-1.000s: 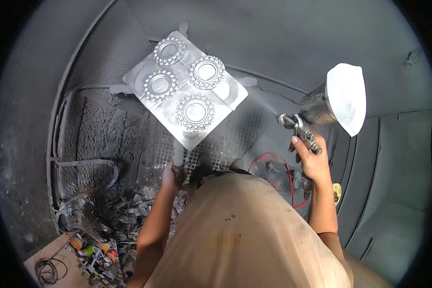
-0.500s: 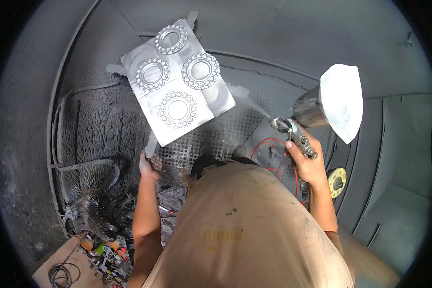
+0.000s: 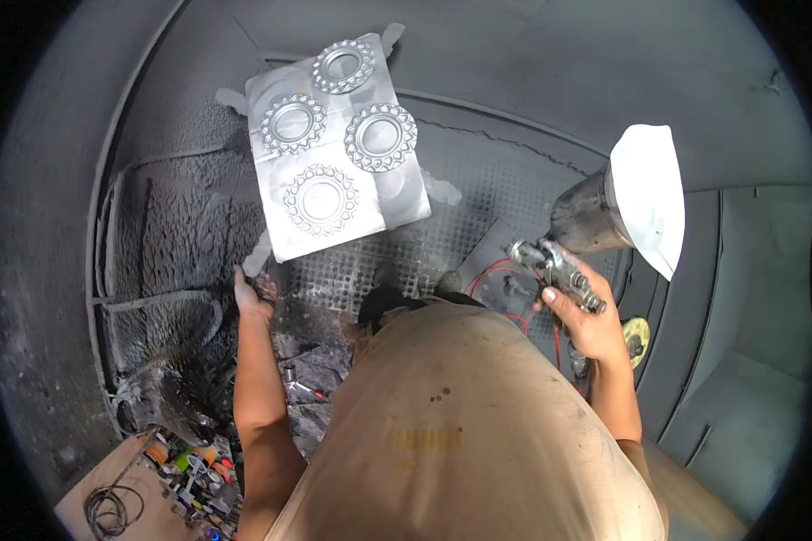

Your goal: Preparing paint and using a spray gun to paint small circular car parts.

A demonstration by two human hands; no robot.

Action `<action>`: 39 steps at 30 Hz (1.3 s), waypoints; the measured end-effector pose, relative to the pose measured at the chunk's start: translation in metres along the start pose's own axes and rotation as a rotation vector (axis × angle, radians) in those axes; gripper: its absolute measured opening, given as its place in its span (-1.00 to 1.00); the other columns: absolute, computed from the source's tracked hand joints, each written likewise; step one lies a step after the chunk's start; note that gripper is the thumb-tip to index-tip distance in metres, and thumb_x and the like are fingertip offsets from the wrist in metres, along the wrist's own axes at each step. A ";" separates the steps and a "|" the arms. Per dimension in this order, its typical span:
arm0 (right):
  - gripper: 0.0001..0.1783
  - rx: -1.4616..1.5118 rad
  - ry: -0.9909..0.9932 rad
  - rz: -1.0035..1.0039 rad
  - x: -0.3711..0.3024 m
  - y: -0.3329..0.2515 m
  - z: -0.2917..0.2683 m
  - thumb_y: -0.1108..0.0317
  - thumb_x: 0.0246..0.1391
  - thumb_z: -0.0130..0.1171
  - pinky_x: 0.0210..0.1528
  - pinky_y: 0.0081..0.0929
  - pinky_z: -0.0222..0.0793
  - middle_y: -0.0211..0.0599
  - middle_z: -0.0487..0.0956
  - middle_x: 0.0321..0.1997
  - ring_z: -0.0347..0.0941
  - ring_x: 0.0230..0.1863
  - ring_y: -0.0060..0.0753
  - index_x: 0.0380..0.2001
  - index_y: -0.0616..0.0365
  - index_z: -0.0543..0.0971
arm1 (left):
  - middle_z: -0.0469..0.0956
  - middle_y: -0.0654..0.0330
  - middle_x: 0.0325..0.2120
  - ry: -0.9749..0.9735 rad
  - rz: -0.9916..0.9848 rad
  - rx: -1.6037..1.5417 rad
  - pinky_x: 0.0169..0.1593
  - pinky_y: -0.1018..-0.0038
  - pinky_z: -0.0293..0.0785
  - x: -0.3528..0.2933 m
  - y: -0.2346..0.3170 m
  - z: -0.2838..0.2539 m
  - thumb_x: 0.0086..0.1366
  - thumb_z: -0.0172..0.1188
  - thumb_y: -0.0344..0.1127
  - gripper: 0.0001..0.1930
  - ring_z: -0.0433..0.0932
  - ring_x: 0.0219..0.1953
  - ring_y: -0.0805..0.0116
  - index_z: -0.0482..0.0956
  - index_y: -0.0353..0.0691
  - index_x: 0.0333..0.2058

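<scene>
Spray gun [image 3: 564, 274] clasped in right grip [image 3: 594, 323]; left grip [image 3: 255, 298] at strut [image 3: 258, 254], closure unclear.

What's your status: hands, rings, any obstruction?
Right hand gripping spray gun; left hand at grey support arm. Four scalloped rings on white sheet. No obstruction seen; red hose clear of rings.

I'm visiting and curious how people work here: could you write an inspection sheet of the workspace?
Surface: creased pale paper on a stand with grey arms.
Job's things: four round silver pieces with scalloped rims; spray gun with metal cup and white cover.
Clutter: jumbled small items, lower left.
Hands: left hand at one arm's end, grip unclear; right hand around the spray gun.
Cables: red hose; coiled dark cable.
Surroundings: grey-coated walls, perforated floor.
</scene>
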State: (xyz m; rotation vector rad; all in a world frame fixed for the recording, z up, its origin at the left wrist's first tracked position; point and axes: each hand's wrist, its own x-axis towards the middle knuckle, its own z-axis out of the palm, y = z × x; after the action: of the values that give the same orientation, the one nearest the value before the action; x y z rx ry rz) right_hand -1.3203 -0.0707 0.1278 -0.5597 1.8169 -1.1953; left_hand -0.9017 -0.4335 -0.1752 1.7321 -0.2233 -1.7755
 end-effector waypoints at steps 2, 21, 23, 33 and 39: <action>-0.42 0.022 -0.009 -0.017 -0.001 0.003 0.004 0.39 0.24 0.28 -0.14 -0.52 0.53 -0.31 0.63 -0.16 0.52 -0.26 -0.55 0.30 0.29 0.43 | 0.56 0.30 -0.46 -0.022 0.092 -0.115 -0.21 0.43 0.51 -0.004 0.005 0.004 0.38 0.01 0.38 -0.42 0.55 -0.36 0.40 0.50 -0.09 -0.34; -0.42 0.064 -0.124 0.135 -0.012 -0.017 0.018 0.40 0.24 0.27 -0.23 -0.56 0.48 -0.33 0.61 -0.18 0.52 -0.28 -0.54 0.30 0.30 0.42 | 0.58 -0.07 0.09 -0.496 -0.224 0.445 0.18 0.13 0.45 -0.122 -0.144 0.071 0.46 -0.23 0.38 -0.20 0.57 0.08 -0.04 0.21 -0.19 0.36; -0.42 0.050 -0.143 0.101 -0.012 -0.017 0.023 0.41 0.24 0.27 -0.23 -0.58 0.47 -0.34 0.61 -0.19 0.51 -0.28 -0.56 0.30 0.29 0.42 | 0.58 -0.06 0.09 -0.485 -0.246 0.375 0.17 0.14 0.46 -0.109 -0.146 0.059 0.47 -0.23 0.37 -0.21 0.57 0.08 -0.03 0.25 -0.21 0.34; -0.42 -0.019 0.003 -0.119 0.004 -0.013 0.020 0.42 0.22 0.27 -0.19 -0.57 0.49 -0.32 0.64 -0.20 0.49 -0.30 -0.59 0.29 0.29 0.44 | 0.62 0.11 -0.24 -0.164 -0.126 0.170 -0.06 0.20 0.59 -0.095 -0.115 0.033 0.51 -0.14 0.23 -0.41 0.63 -0.20 0.10 0.54 -0.23 -0.01; -0.42 -0.045 -0.189 0.040 0.000 -0.029 0.028 0.33 0.25 0.28 -0.36 -0.62 0.46 -0.37 0.64 -0.27 0.50 -0.36 -0.62 0.30 0.22 0.44 | 0.46 0.29 -0.51 -0.071 -0.105 0.088 -0.32 0.37 0.54 -0.059 -0.076 0.007 0.48 -0.11 0.30 -0.40 0.59 -0.40 0.24 0.51 -0.20 -0.13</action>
State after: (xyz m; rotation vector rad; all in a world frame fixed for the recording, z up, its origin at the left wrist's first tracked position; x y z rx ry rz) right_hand -1.2992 -0.0974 0.1493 -0.6378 1.6898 -1.0403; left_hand -0.9366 -0.3438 -0.1657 1.7727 -0.2480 -1.9318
